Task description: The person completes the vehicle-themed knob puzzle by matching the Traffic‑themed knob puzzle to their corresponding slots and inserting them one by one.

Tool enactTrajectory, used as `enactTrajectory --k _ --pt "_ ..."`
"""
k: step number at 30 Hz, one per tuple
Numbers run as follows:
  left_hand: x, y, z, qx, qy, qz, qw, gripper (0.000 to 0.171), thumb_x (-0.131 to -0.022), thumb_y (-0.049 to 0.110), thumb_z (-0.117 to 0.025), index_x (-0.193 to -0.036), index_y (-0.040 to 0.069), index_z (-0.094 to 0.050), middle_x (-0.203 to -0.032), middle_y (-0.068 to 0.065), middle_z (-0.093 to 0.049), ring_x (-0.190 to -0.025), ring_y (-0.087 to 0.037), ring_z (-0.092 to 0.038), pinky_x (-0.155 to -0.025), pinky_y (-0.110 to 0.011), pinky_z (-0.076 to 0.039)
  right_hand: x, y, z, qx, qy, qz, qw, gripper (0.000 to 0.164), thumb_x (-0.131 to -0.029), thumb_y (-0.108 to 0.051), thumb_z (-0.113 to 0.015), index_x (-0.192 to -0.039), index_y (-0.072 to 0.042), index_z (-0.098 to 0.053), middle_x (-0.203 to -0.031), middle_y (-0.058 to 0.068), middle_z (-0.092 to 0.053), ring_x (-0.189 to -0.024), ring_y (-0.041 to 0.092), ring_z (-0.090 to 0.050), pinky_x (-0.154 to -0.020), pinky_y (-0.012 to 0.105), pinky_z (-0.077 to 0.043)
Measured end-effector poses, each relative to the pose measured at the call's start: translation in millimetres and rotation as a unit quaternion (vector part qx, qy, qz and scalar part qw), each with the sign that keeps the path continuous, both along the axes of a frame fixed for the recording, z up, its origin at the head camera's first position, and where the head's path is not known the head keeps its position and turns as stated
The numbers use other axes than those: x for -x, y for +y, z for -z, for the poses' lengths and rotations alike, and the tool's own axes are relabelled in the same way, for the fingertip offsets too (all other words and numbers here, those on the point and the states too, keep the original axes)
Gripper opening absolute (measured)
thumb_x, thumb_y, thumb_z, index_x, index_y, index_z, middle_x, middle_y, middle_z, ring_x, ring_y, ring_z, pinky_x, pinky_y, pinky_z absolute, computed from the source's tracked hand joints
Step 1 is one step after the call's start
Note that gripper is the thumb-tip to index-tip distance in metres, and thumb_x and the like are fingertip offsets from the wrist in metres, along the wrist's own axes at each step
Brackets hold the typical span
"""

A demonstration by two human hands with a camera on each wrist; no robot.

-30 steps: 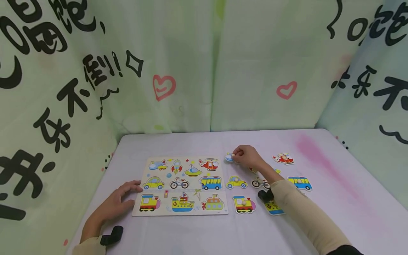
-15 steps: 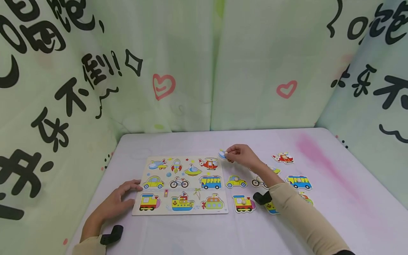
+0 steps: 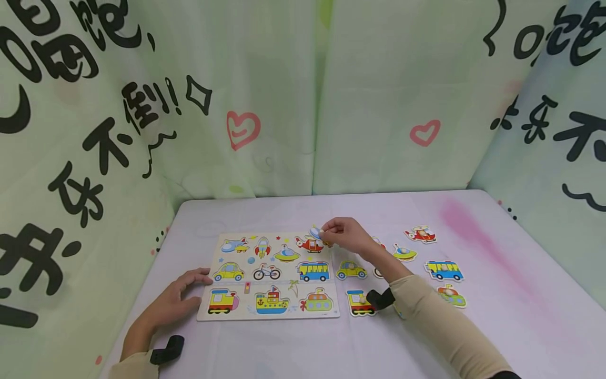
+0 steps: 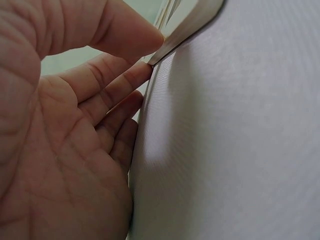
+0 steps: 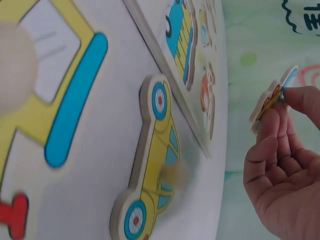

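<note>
A wooden puzzle board [image 3: 245, 305] printed with vehicles lies on the white table. My left hand [image 3: 172, 297] rests at its left edge, fingers fairly straight; in the left wrist view the thumb and fingertips meet the board's edge [image 4: 175, 42]. Over the board's upper right corner, my right hand [image 3: 347, 235] pinches a small airplane piece [image 3: 314, 231] between thumb and fingers. The right wrist view has this airplane piece [image 5: 272, 97] tilted and raised off the table. Beneath it, the printed helicopter [image 3: 309, 244] is partly covered.
Right of the board lie loose knobbed pieces: a yellow car [image 3: 351, 270], a train [image 3: 361, 303], a flying saucer [image 3: 404, 253], a helicopter [image 3: 421, 235], a bus [image 3: 444, 270] and a submarine [image 3: 452, 296]. My right arm partly hides others. Printed curtains [image 3: 284, 173] enclose the table.
My right hand has carried the airplane piece leftward from beside the board to above its upper right corner. The saucer and submarine pieces have come into fuller view. My left hand stays put.
</note>
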State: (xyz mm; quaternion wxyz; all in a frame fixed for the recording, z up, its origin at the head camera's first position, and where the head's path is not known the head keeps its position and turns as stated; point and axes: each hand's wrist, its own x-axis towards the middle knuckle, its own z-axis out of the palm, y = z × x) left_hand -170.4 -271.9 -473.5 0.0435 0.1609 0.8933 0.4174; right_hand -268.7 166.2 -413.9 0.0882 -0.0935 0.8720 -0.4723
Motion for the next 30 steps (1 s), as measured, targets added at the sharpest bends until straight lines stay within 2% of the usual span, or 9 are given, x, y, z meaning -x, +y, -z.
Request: enactTrajectory --k 2,3,5,9,13,18,30 --pt "0.6 -0.2 0.8 0.003 -0.001 -0.003 1.0 0.037 -0.084 -0.004 -0.063 -0.118 0.012 -0.065 -0.15 -0.02 -0.05 -0.144 -0.047 -0.037 -0.117 -0.053 -0.031 -0.5 -4.6 0.1 0.0 -0.001 -0.005 1.0 0.023 -0.096 -0.025 -0.07 -0.11 -0.007 -0.069 -0.091 0.004 -0.07 -0.088 0.022 -0.059 -0.077 0.031 -0.048" --pt "0.7 0.1 0.5 0.003 -0.001 -0.002 1.0 0.037 -0.084 -0.005 -0.063 -0.117 0.012 -0.065 -0.15 -0.02 -0.05 -0.144 -0.047 -0.037 -0.116 -0.06 -0.03 -0.7 -7.4 0.0 0.0 -0.003 -0.006 1.0 0.023 -0.096 -0.025 -0.07 -0.11 -0.007 -0.069 -0.092 0.004 -0.07 -0.088 0.021 -0.059 -0.078 0.031 -0.047" --pt "0.6 0.3 0.2 0.005 -0.001 -0.003 1.0 0.037 -0.084 -0.004 -0.063 -0.117 0.012 -0.065 -0.149 -0.019 -0.051 -0.144 -0.047 -0.037 -0.116 -0.059 -0.03 -0.9 -12.9 -0.2 -0.001 -0.004 -0.012 1.0 0.023 -0.096 -0.026 -0.07 -0.11 -0.007 -0.07 -0.092 0.004 -0.07 -0.088 0.02 -0.06 -0.079 0.031 -0.048" --pt "0.6 0.9 -0.7 0.004 0.001 0.0 1.0 0.037 -0.084 -0.005 -0.064 -0.117 0.011 -0.065 -0.149 -0.021 -0.051 -0.143 -0.048 -0.037 -0.114 -0.067 -0.028 -1.4 -25.7 0.1 0.014 -0.008 -0.025 1.0 0.022 -0.095 -0.024 -0.071 -0.108 -0.007 -0.07 -0.091 0.004 -0.07 -0.084 0.019 -0.062 -0.08 0.033 -0.052" --pt "0.3 1.3 -0.8 0.005 0.001 -0.002 1.0 0.036 -0.084 -0.004 -0.064 -0.117 0.011 -0.066 -0.149 -0.021 -0.051 -0.143 -0.048 -0.037 -0.115 -0.067 -0.027 -2.0 -39.3 1.6 0.032 -0.009 -0.042 0.999 0.021 -0.095 -0.022 -0.071 -0.108 -0.005 -0.069 -0.089 0.004 -0.069 -0.079 0.018 -0.062 -0.075 0.031 -0.054" --pt "0.0 1.3 -0.6 -0.003 -0.009 -0.005 0.9999 0.036 -0.084 -0.005 -0.062 -0.117 0.009 -0.065 -0.15 -0.022 -0.049 -0.144 -0.049 -0.035 -0.116 -0.069 -0.024 -3.5 -57.7 4.3 0.04 -0.005 -0.059 0.997 0.019 -0.095 -0.021 -0.071 -0.105 -0.005 -0.069 -0.088 0.004 -0.068 -0.079 0.016 -0.061 -0.072 0.025 -0.05" --pt "-0.1 1.4 -0.8 0.001 -0.007 -0.003 1.0 0.037 -0.084 -0.005 -0.063 -0.117 0.011 -0.066 -0.15 -0.02 -0.05 -0.145 -0.048 -0.035 -0.115 -0.068 -0.024 -7.8 -96.3 5.3 0.05 -0.001 -0.088 0.995 0.019 -0.094 -0.021 -0.073 -0.103 -0.005 -0.071 -0.084 0.001 -0.066 -0.075 0.014 -0.057 -0.067 0.024 -0.048"
